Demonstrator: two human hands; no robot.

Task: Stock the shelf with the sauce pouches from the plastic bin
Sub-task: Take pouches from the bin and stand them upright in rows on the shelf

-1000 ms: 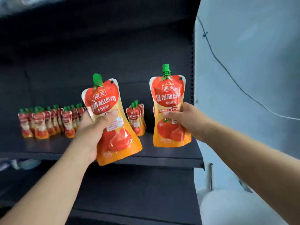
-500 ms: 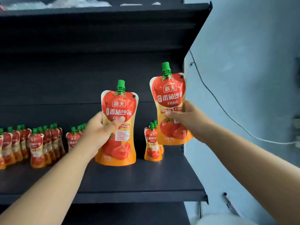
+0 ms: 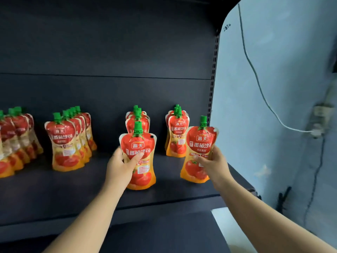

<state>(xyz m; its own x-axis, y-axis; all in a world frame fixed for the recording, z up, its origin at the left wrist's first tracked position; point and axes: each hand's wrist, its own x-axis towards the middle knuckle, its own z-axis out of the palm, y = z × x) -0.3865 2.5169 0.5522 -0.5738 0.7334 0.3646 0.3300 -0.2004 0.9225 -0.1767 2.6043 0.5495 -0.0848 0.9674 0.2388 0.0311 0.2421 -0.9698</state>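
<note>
leftmost pouch row (image 3: 11, 141) is blurry and cut by the edge, my left hand (image 3: 118, 168) hides my pouch (image 3: 140, 146) at its lower left

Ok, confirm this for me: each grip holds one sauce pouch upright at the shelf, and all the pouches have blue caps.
One thing is wrong: the caps are green, not blue, as the head view shows. The rest stands: the left grip holds one pouch and the right grip holds another pouch, both upright at the shelf.

Bare forearms (image 3: 91, 216), bare left hand (image 3: 121, 167) and right hand (image 3: 214, 166)
</note>
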